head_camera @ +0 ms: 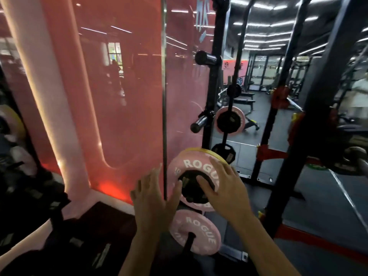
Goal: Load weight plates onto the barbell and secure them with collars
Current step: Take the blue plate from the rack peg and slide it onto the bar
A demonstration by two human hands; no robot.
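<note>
From the head camera, both of your hands are out in front of you at the plate storage on the black rack upright [214, 80]. Your left hand [153, 198] has its fingers straight and spread, fingertips at the left edge of the small black plate [191, 193]; its grip is apart and holds nothing. Your right hand [223, 188] lies flat with fingers spread over that black plate and the pink ROGUE plate [191, 164] behind it; its grip is apart too, the fingers resting on the plate faces and not curled round them. Behind the pink plate a yellow plate [207, 152] shows as a thin rim along the top. These three sit stacked on one storage peg, low on the rack.

Just below them, a second pink ROGUE plate [197, 232] hangs on its own peg. Higher on the upright, two bare pegs [199, 123] stick out toward you. To the right, a mirror [249, 120] reflects the plates and the gym floor. A pink glass panel [119, 86] fills the left, and a black rack post [318, 108] stands on the right. The picture is motion-blurred, so finer contact is hard to judge.
</note>
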